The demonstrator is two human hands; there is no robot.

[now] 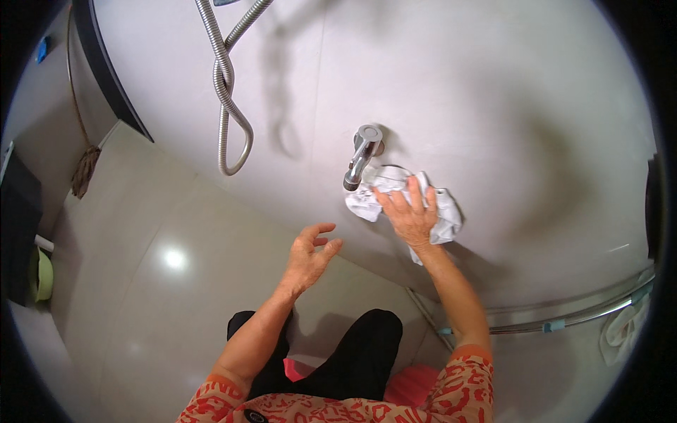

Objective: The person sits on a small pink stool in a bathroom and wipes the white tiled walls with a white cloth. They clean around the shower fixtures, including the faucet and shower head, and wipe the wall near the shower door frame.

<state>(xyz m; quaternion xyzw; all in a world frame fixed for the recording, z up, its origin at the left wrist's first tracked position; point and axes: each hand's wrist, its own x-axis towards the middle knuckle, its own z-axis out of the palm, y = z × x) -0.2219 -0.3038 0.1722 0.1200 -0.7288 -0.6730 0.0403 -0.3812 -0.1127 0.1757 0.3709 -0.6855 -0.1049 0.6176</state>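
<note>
My right hand (pixel 415 217) presses a crumpled white cloth (pixel 446 220) against the pale wall, just below and to the right of a chrome tap (pixel 364 156). Its fingers are spread over the cloth, and part of the cloth reaches under the tap's spout. To the left, my left hand (pixel 310 255) hangs in the air in front of the wall, its fingers apart and nothing in them.
A twisted metal shower hose (pixel 224 84) hangs on the wall at upper left. A mop (pixel 85 171) leans at far left, near a green basin (pixel 44 275). A metal rail (pixel 508 328) runs at lower right beside a white bag (pixel 624 328). Something pink (pixel 411 384) is under me.
</note>
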